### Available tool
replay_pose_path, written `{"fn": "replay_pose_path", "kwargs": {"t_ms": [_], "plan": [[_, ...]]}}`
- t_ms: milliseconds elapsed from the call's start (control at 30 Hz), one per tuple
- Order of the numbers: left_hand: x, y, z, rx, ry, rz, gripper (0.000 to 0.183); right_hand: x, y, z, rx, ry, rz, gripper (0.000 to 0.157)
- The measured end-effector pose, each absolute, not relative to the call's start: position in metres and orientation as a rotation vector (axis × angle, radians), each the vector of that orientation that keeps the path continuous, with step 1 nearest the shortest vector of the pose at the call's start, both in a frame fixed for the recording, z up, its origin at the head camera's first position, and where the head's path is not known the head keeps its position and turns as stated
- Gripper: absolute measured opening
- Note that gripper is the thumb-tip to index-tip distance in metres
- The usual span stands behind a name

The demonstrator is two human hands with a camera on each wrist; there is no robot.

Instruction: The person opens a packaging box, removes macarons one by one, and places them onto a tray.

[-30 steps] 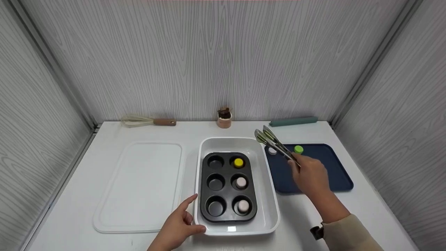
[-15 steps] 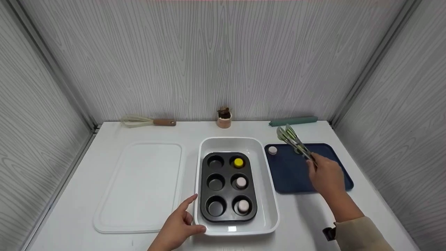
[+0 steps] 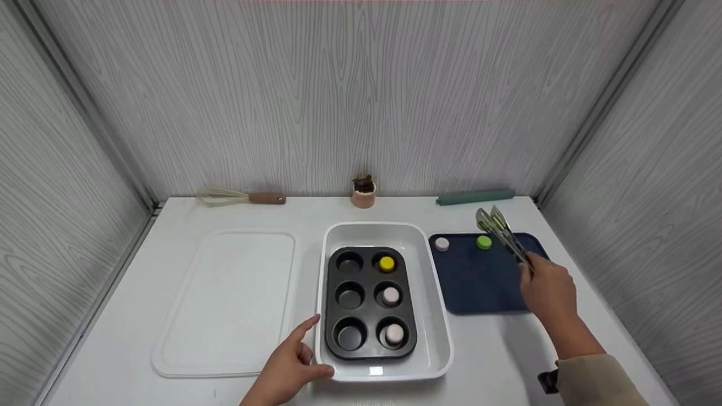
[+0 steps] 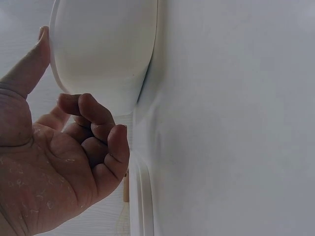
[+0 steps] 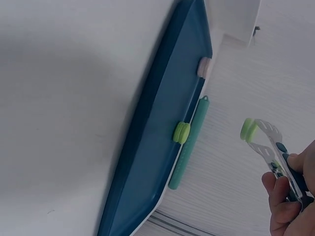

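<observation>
My right hand (image 3: 550, 290) grips metal tongs (image 3: 507, 239) above the right part of the dark blue tray (image 3: 479, 287), tips pointing away from me. In the right wrist view, a light green layered piece (image 5: 249, 129) shows at the tong tips. On the tray are a green macaron-like piece (image 3: 483, 242) and a pale pink one (image 3: 441, 244). My left hand (image 3: 285, 363) rests at the near left corner of a deep white pan (image 3: 434, 338), index finger and thumb at its rim. Inside the pan, a dark muffin tin (image 3: 369, 327) holds a yellow piece (image 3: 386, 264) and two pale pink ones.
A white lid-like board (image 3: 225, 304) lies left of the pan. Along the back edge are a whisk (image 3: 242, 197), a small potted plant (image 3: 364, 194) and a green rod-shaped item (image 3: 475, 196). Grey wood-grain walls enclose the table.
My right hand has moved right with the tongs, across the blue tray; the green piece on the tray, partly covered half a second ago, is visible again. My left hand has stayed put.
</observation>
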State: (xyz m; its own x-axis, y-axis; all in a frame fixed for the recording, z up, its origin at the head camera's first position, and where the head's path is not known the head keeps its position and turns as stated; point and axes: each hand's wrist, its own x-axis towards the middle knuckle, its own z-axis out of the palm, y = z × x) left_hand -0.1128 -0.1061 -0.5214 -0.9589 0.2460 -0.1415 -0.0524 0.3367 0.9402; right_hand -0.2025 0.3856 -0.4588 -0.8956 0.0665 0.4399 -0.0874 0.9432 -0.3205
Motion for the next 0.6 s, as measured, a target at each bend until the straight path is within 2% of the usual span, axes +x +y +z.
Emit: {"fn": "replay_pose_path", "kwargs": {"t_ms": [600], "plan": [[-0.11, -0.106, -0.52, 0.198, 2.373, 1.633, 0.104, -0.206, 0.426, -0.482, -0.051, -2.637, 0.45, 0.032]]}}
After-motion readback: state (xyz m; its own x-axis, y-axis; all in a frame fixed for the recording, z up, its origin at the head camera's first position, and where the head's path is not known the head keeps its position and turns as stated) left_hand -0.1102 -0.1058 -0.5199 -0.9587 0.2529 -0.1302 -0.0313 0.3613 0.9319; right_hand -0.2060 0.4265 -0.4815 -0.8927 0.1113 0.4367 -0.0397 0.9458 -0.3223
